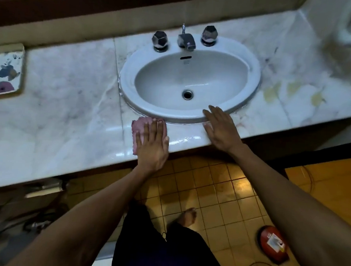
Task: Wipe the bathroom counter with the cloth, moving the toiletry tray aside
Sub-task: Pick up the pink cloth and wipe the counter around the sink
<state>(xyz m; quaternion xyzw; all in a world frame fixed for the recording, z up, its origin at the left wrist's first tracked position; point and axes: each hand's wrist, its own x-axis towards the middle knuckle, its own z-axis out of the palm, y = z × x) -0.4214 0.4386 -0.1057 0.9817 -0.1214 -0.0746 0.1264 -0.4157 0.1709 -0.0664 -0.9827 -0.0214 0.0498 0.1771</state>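
A pink cloth (139, 127) lies on the marble counter (69, 105) just left of the sink's front rim. My left hand (152, 144) presses flat on the cloth, fingers together, covering most of it. My right hand (220, 128) rests flat and empty on the counter's front strip, fingertips touching the sink rim. The toiletry tray (4, 72), a flowered rectangular tray with a tan border, sits at the far left of the counter, cut by the frame edge. The strip of counter between my hands looks wet and shiny.
A white oval sink (190, 80) with a chrome faucet (186, 41) and two faceted knobs fills the counter's middle. Yellowish stains mark the marble at the right. A red round object (273, 243) and a cable lie on the tiled floor below.
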